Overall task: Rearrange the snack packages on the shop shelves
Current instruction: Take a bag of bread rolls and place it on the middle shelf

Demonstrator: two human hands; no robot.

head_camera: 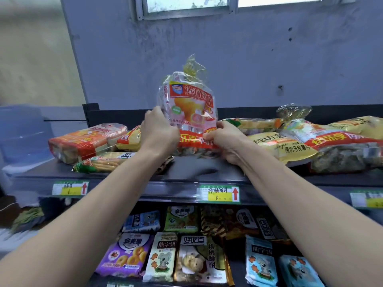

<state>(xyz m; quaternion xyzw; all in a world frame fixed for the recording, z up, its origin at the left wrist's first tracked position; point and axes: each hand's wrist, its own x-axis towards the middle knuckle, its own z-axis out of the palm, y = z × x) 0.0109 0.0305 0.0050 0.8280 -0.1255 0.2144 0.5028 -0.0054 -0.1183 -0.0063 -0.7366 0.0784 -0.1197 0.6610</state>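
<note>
- Both hands on one clear bag [189, 104] with a red and orange label; it stands upright on the top shelf [192, 170], near the middle, twisted top pointing up.
- Left hand [158, 132] grips the bag's left side, fingers curled round the plastic, thumb edge toward the label.
- Right hand [224, 141] pinches the bag's lower right edge at the red band, fingers curled tight on the film.
- Bag bottom sits at the shelf surface; can't tell if it is resting fully or slightly lifted.
- Left of the bag: an orange pack [83, 141] lying flat, a green-ended biscuit pack [101, 162] in front of it, and a yellow pack [129, 139] just behind the left hand.
- Right of the bag: a yellow chips bag [284, 147] lying flat, touching a big clear bag [339, 150] with a red band; more yellow packs behind them.
- Shelf front edge carries price tags; the middle tag [218, 194] is green and yellow with a red arrow.
- Lower shelf, under the arms: rows of small packs, including a purple pack [126, 255], a white mouse pack [162, 257] and a blue mouse pack [261, 264].
- Grey wall [248, 59] behind, window at the top.
</note>
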